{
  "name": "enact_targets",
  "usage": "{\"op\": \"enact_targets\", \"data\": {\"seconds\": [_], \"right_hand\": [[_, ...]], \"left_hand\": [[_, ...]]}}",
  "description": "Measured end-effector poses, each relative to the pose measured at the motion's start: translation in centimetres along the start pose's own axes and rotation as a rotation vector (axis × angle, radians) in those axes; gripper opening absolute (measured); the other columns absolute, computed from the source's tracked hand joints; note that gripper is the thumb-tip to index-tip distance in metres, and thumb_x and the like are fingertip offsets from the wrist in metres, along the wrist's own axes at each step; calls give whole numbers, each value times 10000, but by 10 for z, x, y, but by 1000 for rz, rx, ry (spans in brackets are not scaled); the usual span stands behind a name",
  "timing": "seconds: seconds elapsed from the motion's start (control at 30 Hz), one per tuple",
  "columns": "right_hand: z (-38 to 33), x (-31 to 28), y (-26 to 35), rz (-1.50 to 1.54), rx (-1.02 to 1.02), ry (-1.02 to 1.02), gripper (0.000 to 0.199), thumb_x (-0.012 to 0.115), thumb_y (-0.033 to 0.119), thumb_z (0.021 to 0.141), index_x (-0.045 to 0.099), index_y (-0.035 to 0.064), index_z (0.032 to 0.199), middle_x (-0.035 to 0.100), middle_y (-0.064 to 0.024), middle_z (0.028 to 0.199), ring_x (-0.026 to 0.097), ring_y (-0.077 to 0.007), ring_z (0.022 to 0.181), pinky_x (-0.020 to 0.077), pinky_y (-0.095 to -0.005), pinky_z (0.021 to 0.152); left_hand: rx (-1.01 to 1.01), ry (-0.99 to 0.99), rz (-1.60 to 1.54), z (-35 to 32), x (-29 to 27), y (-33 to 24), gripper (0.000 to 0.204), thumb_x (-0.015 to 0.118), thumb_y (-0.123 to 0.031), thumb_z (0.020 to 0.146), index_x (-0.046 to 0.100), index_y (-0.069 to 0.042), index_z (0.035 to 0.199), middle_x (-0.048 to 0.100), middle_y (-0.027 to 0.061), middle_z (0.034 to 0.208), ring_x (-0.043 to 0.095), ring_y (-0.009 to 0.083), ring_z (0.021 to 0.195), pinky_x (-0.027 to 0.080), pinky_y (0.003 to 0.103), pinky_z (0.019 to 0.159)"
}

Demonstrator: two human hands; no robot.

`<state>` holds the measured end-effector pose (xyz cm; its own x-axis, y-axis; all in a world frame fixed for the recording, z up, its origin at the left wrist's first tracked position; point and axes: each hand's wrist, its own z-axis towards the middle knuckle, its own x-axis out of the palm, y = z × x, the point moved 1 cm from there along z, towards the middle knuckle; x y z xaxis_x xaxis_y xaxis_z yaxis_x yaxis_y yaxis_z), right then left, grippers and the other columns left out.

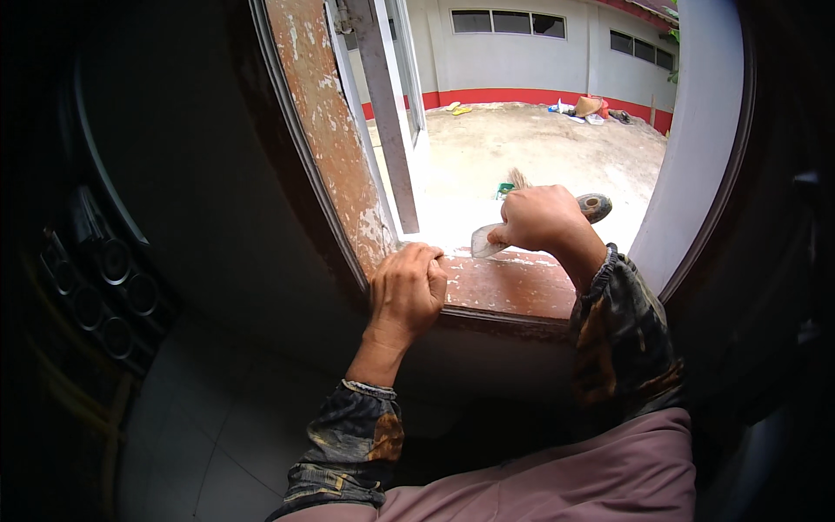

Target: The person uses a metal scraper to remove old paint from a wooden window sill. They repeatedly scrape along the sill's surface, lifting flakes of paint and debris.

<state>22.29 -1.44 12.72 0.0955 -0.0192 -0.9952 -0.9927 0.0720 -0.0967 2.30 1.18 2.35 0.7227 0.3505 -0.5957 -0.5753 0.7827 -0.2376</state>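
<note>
Scraping sill (513, 287) edge, right hand (541, 217) gripping scraper (484, 241), left hand (407, 291) bracing

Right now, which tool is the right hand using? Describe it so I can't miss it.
Find the open window's reddish-brown sill. At its outer edge the right hand grips a scraper. Its flat pale metal blade touching the sill and a rounded dark handle end set it apart.

A dim tiled room of a building under repair: a peeling window frame (326, 113) overlooks a concrete courtyard (539, 148).
</note>
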Motion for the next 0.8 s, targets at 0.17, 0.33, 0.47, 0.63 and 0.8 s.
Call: {"op": "enact_targets", "data": {"seconds": [0.17,0.33,0.47,0.63,0.8], "right_hand": [[7,2,-4,15,5,44,474,681,493,871,773,44,993,761,-117,996,724,-265,926,552,-390,807],[14,7,-7,18,-10,51,490,664,549,881,785,76,925,747,-88,841,709,-248,799,544,-377,730],[15,9,-10,54,2,82,487,649,558,893,788,93,931,734,-63,771,700,-232,748,540,-364,699],[17,9,-8,109,43,120,462,647,536,901,785,96,912,717,-41,717,698,-207,699,535,-340,684],[18,9,-5,141,-19,105,442,668,487,905,768,67,812,745,-73,785,714,-209,754,549,-359,702]], "left_hand": [[-5,1,7,0,0,0,251,498,-154,885,696,-19,960,691,149,958,668,338,881,523,438,851],[-2,7,14,1,0,0,256,492,-153,888,696,-15,957,694,152,956,670,337,880,525,438,847],[-7,-9,4,1,1,0,258,488,-149,885,697,-9,942,698,155,950,672,340,879,526,440,849],[15,-12,3,1,0,0,263,485,-144,883,702,-9,941,700,156,949,674,343,874,528,441,845],[4,-15,8,1,1,0,265,481,-140,882,701,-5,937,698,162,945,674,344,869,528,444,844]]}}
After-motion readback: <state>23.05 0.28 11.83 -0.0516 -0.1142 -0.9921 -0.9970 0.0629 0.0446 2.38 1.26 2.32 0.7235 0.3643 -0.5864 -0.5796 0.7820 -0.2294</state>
